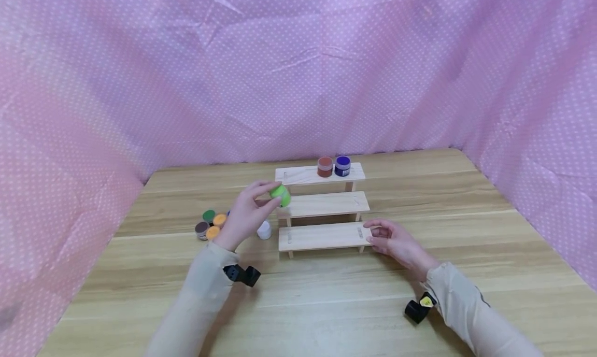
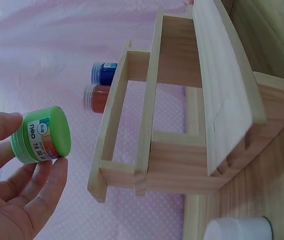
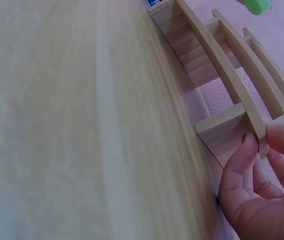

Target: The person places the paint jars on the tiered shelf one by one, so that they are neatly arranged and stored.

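Observation:
A light-green paint jar is pinched between the thumb and fingers of my left hand, raised beside the left end of the middle shelf. In the left wrist view the jar lies tilted, its printed label showing. My right hand grips the right end of the lowest board of a three-step wooden rack; in the right wrist view, thumb and fingers pinch that board's end. On the top step stand a red-brown jar and a dark blue jar, side by side toward the right.
Left of the rack, several jars cluster on the wooden table: green, dark brown and orange, with a blue one partly behind my left hand. A white jar stands by the rack's left side. Pink dotted cloth hangs behind.

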`<state>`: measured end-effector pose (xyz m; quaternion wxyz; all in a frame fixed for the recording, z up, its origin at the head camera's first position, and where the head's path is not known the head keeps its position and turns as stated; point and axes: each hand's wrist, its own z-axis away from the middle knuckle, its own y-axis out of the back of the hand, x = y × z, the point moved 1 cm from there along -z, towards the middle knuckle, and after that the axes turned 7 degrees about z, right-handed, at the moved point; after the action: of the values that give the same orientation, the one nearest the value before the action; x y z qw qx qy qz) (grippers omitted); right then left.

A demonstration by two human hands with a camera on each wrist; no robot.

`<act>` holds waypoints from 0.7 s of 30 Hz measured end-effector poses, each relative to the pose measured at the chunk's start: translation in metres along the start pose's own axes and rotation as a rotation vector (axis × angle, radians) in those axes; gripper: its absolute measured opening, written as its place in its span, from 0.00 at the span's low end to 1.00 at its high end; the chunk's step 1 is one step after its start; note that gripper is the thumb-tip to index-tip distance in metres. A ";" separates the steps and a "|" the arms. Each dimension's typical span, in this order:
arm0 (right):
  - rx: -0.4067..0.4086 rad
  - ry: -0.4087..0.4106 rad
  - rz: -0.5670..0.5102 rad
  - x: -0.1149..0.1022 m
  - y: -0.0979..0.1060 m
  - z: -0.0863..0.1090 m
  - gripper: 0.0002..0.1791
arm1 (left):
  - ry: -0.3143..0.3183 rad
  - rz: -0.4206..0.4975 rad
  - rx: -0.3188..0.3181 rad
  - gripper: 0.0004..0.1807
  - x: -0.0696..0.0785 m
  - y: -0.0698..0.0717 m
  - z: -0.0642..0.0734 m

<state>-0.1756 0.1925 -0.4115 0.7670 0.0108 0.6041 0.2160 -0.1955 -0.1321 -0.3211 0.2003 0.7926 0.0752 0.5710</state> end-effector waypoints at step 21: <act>0.025 -0.019 -0.027 0.000 -0.002 0.001 0.24 | -0.124 -0.076 -0.078 0.20 0.011 -0.011 -0.037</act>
<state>-0.1745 0.1910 -0.4123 0.7754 0.0140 0.5995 0.1980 -0.2254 -0.1090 -0.3056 0.2570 0.8145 0.0703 0.5154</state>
